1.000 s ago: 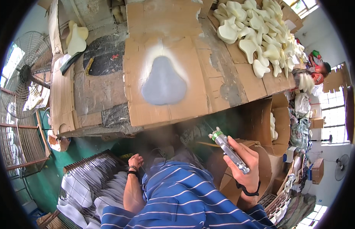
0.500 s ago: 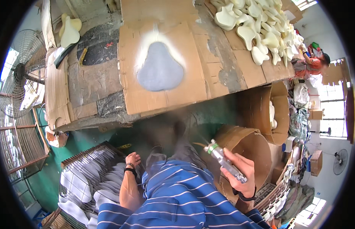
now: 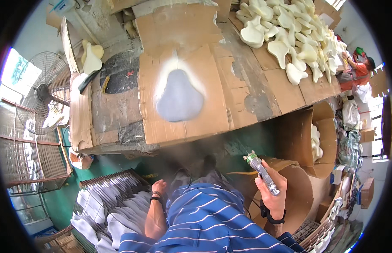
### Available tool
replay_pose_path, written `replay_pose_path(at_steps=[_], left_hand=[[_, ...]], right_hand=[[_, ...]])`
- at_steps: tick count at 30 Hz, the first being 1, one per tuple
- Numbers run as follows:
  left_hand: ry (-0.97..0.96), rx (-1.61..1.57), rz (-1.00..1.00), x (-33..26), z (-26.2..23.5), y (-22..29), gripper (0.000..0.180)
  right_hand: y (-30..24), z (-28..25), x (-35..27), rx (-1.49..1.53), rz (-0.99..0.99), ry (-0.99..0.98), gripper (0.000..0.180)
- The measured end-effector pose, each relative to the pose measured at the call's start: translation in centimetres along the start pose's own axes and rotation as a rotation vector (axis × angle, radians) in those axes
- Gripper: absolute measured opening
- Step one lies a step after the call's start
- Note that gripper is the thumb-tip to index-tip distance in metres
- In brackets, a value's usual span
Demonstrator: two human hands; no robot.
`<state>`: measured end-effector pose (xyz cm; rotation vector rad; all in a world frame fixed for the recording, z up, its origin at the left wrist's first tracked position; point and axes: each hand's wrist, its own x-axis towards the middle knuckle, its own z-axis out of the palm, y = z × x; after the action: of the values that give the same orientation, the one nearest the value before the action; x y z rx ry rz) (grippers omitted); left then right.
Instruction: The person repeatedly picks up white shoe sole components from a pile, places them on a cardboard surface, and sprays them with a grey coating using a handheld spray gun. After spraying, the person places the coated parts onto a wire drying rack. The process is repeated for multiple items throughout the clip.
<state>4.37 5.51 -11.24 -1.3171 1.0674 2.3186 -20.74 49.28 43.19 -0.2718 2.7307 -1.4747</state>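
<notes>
My right hand (image 3: 272, 185) is closed around a metal spray gun (image 3: 262, 173) with a green ring near its nozzle, held in front of my body at the right. A faint mist hangs near the table edge. My left hand (image 3: 159, 187) hangs at the left of my waist, fingers loosely curled and holding nothing. It is nearest to a wire rack (image 3: 104, 182) stacked with several grey saddle-shaped pieces (image 3: 92, 203). On the cardboard-covered table (image 3: 217, 114) lies a flat grey saddle-shaped piece (image 3: 179, 99), ringed by whitish spray.
Cream foam saddle pads (image 3: 284, 36) are heaped at the table's far right; two more (image 3: 92, 59) lie far left. A large fan (image 3: 43, 90) stands at left. Cardboard drums (image 3: 326, 143) stand below the table at right. A person in orange (image 3: 358, 71) works beyond.
The view has shifted, so the table appears lower and further right. My right hand holds the spray gun more upright. The fingers of my left hand look more curled.
</notes>
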Motion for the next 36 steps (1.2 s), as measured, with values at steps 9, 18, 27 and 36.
replay_pose_path(at_steps=[9,18,27,36], left_hand=[[0.490,0.204,0.301,-6.7,11.5,4.0,0.030],[0.515,0.690,0.739,-5.9,22.7,18.6,0.024],[0.734,1.163,0.812,5.2,32.6,28.0,0.036],[0.634,0.975,0.897,3.9,35.6,30.1,0.032]], right_hand=[[8.5,2.8,6.3,-0.032,0.011,-0.212,0.047],[18.2,14.7,16.6,-0.305,0.148,-0.291,0.040],[21.6,20.5,19.5,-0.497,0.321,-0.314,0.020],[20.7,20.5,20.9,-0.569,0.408,-0.361,0.020]])
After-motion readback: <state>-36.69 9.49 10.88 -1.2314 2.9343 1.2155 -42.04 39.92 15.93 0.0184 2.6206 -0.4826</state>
